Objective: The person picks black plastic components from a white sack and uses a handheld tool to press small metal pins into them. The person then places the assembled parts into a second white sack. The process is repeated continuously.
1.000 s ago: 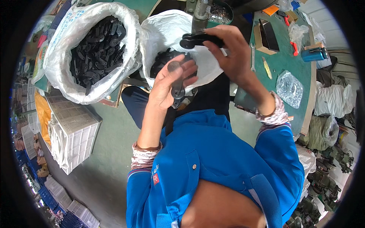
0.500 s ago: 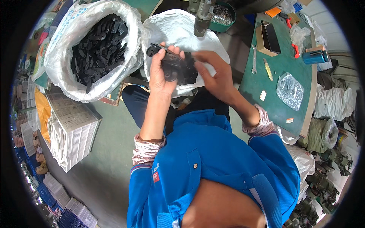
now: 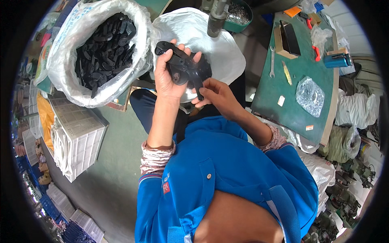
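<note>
Step in hand, as judged: loose black parts being gathered or separated between the hands; which of the two can't be told. An elongated black part [image 3: 174, 59] is held in the left hand [image 3: 167, 83], clamped between thumb and curled fingers, rounded end poking out past the thumb tip. A second black part [image 3: 199, 90] is pinched near its lower end by the right hand [image 3: 222, 98], thumb against fingers, right of and below the left fingers. Next move seems to call for that pinch being kept firm, so neighbouring parts aren't dragged along.

Both are seen against the white bag [image 3: 227, 52] behind the fingers. Look: black, smooth, slight sheen, slim body. A disc-like face [image 3: 180, 77] shows just right of the left thumb; which part it's on is unclear. Upper end of the second part is lost in overlap. Similar black parts [image 3: 107, 56] are piled in the plastic-lined bag [image 3: 140, 44], well left of the fingers.
</note>
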A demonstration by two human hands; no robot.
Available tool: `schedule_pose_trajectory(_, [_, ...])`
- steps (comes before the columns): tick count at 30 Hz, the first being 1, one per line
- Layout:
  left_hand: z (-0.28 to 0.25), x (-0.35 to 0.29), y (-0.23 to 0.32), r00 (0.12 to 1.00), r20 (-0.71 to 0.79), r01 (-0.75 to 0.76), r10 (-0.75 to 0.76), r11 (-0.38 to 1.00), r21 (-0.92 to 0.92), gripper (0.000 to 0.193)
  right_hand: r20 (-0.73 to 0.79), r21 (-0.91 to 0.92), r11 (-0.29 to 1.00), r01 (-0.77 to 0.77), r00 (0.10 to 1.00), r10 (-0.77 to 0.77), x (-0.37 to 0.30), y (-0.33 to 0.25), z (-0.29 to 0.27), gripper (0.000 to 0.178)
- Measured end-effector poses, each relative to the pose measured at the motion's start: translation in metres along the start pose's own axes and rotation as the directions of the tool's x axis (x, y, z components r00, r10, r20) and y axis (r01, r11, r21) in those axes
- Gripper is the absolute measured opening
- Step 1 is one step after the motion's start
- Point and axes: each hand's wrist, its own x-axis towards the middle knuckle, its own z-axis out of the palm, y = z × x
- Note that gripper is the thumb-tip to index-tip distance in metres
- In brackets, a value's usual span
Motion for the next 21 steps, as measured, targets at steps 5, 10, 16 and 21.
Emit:
schedule_pose_trajectory(5, [0.008, -0.008, -0.011, 1.0, -0.009, 0.022, -0.02, 0.982, 0.189, 0.043, 0.082, -0.097, 0.995, 0.025, 0.996, -0.017, -0.004, -0.013, -0.002, 0.028])
schedule_pose_trajectory(10, [0.013, -0.008, -0.009, 0.996, -0.021, -0.07, 0.091, 0.881, 0.468, 0.035, -0.122, -0.171, 0.962, 0.214, 0.964, -0.236, -0.011, -0.005, -0.033, 0.024])
schedule_pose_trajectory(16, [0.016, -0.011, -0.032, 0.991, 0.031, -0.112, 0.132, 0.663, 0.74, 0.039, -0.027, -0.577, 0.683, 0.448, 0.825, -0.564, 0.001, -0.069, -0.035, 0.027])
schedule_pose_trajectory(21, [0.024, -0.017, -0.03, 0.989, 0.137, -0.139, 0.05, 0.609, 0.781, 0.044, 0.084, -0.714, 0.593, 0.372, 0.886, -0.455, 0.018, -0.091, -0.044, 0.029])
